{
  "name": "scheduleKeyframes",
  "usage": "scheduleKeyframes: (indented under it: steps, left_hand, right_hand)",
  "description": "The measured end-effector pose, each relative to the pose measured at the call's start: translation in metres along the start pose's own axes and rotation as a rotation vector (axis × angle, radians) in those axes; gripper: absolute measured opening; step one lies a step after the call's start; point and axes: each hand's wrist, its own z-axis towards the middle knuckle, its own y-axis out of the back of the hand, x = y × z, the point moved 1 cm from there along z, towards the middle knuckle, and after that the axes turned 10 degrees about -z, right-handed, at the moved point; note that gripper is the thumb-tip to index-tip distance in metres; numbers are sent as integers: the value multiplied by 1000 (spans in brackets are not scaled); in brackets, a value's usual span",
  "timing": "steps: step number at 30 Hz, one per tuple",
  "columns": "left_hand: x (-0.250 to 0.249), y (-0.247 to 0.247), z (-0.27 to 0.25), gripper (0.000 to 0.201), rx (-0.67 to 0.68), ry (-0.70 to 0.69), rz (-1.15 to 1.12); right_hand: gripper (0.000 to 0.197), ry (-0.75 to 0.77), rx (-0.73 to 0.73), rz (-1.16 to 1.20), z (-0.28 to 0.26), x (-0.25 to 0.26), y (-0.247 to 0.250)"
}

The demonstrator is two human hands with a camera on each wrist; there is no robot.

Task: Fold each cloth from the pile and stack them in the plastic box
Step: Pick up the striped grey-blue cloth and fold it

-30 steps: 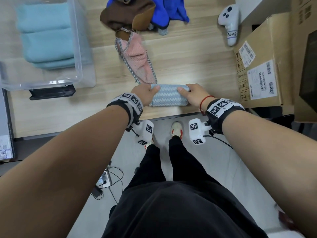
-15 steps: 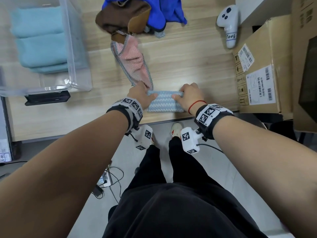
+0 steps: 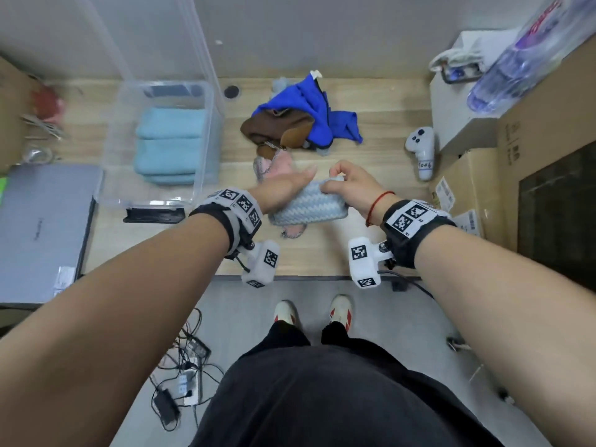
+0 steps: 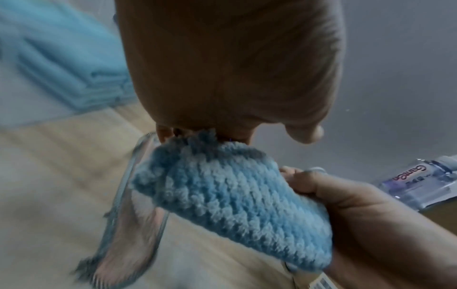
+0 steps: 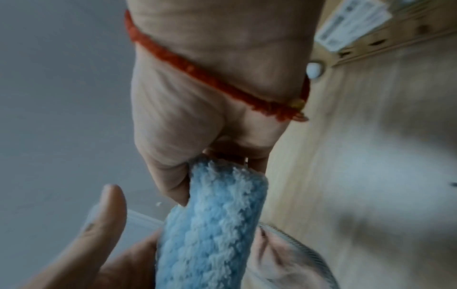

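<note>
A light wood-grain counter (image 3: 371, 253) runs against a plain grey wall (image 3: 322, 33), its near edge trimmed with a dark strip. Below it lies a pale grey floor (image 3: 245, 317), where tangled black cables (image 3: 180, 366) and a power strip sit to the left. Cardboard boxes (image 3: 532, 150) stand at the counter's right end. A closed grey laptop (image 3: 42, 227) lies at the left end. Lighting is soft and even.

Soft, even indoor light, no hard shadows.
Head view bends at its edges; both wrist views are smeared, backgrounds out of focus.
</note>
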Motion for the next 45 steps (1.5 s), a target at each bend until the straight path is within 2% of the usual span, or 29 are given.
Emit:
scheduleKeyframes:
  steps: [1,2,4,7,10,14,20,25,29,35,36,37,38,43,45]
  left_hand:
    - [-9,10,-7,79,-4,-47,94]
    - [-14,17,-16,82,42,-77,209]
    - [-19,37,-31,80,115,-121,379]
    - [-14,67,-44,70,110,-175,440]
    - [-4,103,-53,63,74,-155,472]
    - [28,174,-57,36,70,-78,466]
    - [62,258,-37,41,29,-118,589]
    - [90,336,-5,27,60,-119,740]
    - [117,350,25,40,203,-151,781]
    - [144,332,58,58,345,-179,846]
    - [146,328,63,47,347,-152,865]
    - [145,325,64,26,348,-146,895]
    - [147,324,68,18,358,-144,912]
    - [159,319,78,18,420,-219,980]
    - [162,319,78,24,438,-256,1000]
  right_hand:
    - [26,37,10,-16,2,15,1]
    - [27,72,20,-27,3,29,1]
    - [27,149,41,-63,6,55,-2]
    - [25,219,86,-151,15,82,-12]
    - [11,245,151,-227,28,103,-35]
    - [29,264,243,-453,52,133,-70]
    - [26,307,276,-779,89,176,-132]
    - [27,296,246,-977,142,213,-207]
    - [25,244,254,-1114,165,207,-243]
    - [17,110,331,-1247,181,177,-274]
    - [18,97,344,-1266,182,173,-276]
    - [19,87,355,-1285,183,170,-278]
    - [20,79,368,-1301,185,167,-280]
    - [18,73,460,-1397,194,158,-292]
    - [13,81,479,-1432,194,157,-297]
